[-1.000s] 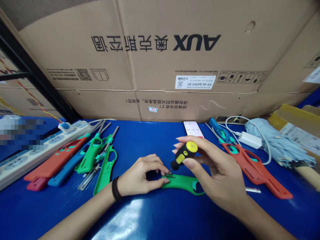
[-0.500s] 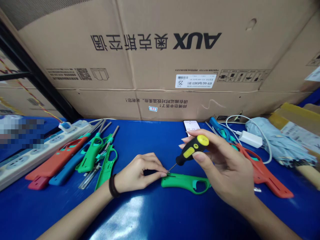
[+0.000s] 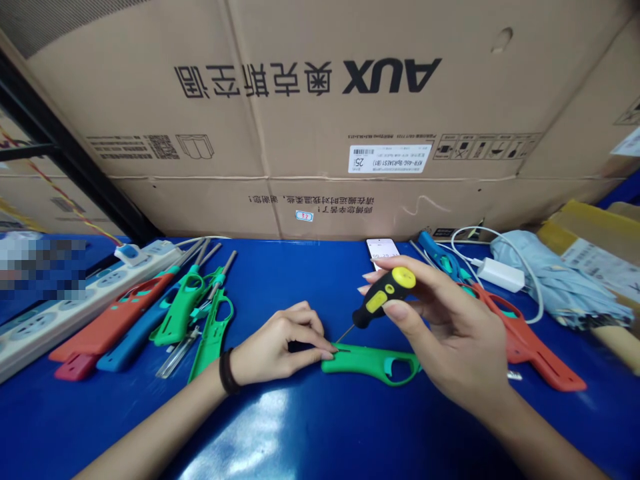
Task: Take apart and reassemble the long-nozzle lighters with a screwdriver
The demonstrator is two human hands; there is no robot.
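My right hand (image 3: 450, 333) holds a black-and-yellow screwdriver (image 3: 380, 300) by its handle. The shaft slants down to the left, and its tip is at the left end of a green lighter body (image 3: 360, 360) lying on the blue table. Thumb and forefinger of my left hand (image 3: 280, 340) are pinched together at that same end, close to the screwdriver tip. Whatever is between them is too small to make out. The lighter's right end, past its trigger loop, is partly covered by my right hand.
Left, beside a white power strip (image 3: 60, 313), lie an orange lighter (image 3: 110, 320), a blue lighter (image 3: 133, 333), a green lighter (image 3: 175, 317) and an open green shell half (image 3: 213, 337). A phone (image 3: 383, 250) is behind. Right: another orange lighter (image 3: 535, 353), a white charger (image 3: 501, 275) and a folded umbrella (image 3: 555, 280).
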